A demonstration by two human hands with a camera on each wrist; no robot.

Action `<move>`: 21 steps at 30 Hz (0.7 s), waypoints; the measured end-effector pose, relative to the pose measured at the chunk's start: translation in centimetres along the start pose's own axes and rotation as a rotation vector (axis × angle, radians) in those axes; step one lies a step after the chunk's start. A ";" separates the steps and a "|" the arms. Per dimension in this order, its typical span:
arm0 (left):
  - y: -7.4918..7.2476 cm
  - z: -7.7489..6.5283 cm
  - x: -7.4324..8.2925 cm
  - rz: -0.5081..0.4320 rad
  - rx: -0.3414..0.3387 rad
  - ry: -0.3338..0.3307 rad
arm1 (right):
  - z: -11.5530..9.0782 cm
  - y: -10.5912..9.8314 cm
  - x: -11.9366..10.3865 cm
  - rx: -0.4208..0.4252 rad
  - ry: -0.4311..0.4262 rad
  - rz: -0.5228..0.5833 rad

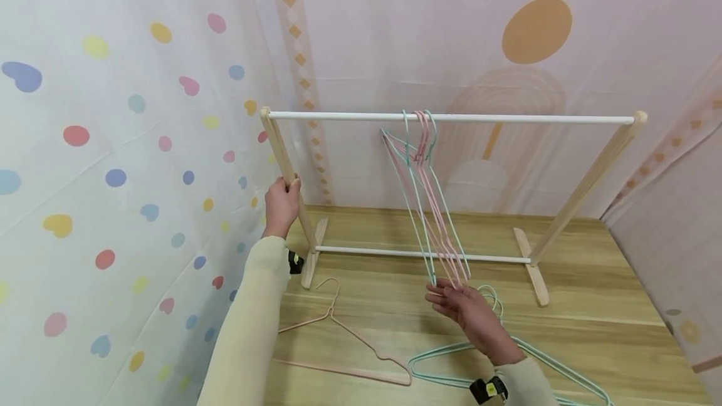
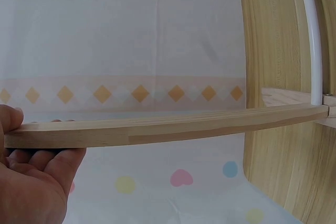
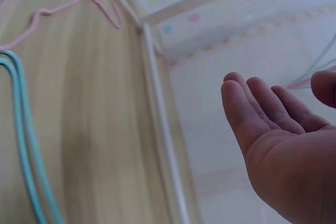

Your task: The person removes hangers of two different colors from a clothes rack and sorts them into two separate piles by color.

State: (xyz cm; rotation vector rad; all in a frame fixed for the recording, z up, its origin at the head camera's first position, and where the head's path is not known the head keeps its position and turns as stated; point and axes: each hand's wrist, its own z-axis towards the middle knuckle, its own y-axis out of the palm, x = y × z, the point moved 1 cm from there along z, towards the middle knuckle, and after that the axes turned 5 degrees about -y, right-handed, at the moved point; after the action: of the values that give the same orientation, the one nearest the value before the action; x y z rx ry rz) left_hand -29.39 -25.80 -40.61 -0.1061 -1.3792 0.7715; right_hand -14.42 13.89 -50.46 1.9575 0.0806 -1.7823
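My left hand (image 1: 282, 205) grips the left wooden post (image 1: 276, 143) of a clothes rack, thumb on one side and fingers on the other in the left wrist view. Pink hangers (image 1: 424, 143) and mint-green hangers (image 1: 418, 205) hang bunched near the middle of the rack's white top rod (image 1: 350, 116). By their lower ends is my right hand (image 1: 474, 318); the right wrist view shows its fingers fairly straight and its thumb apart. Whether its fingertips touch the hangers cannot be told.
A loose pink hanger (image 1: 355, 334) lies on the wooden table (image 1: 620, 306), left of mint-green hangers (image 1: 564, 368) lying partly under my right forearm. The rack's lower white rod (image 1: 366, 252) spans between its feet. Patterned curtains (image 1: 350, 30) stand behind and beside.
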 end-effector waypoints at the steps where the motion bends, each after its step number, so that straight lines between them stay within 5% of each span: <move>1: 0.0 0.0 0.0 -0.004 -0.004 -0.001 | 0.0 -0.2 -0.4 0.009 -0.014 0.007; 13: -0.1 0.0 0.0 0.005 -0.008 -0.001 | 0.1 -1.5 -4.1 0.117 -0.116 0.067; 21: 0.1 0.1 0.0 0.011 0.010 0.006 | 0.4 -1.3 -6.4 0.072 -0.215 -0.014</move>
State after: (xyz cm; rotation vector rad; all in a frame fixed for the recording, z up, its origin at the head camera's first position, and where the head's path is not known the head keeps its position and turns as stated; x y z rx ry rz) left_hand -29.49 -25.76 -40.67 -0.1082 -1.3701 0.7863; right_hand -16.20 16.63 -44.75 1.8041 -0.0421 -2.0185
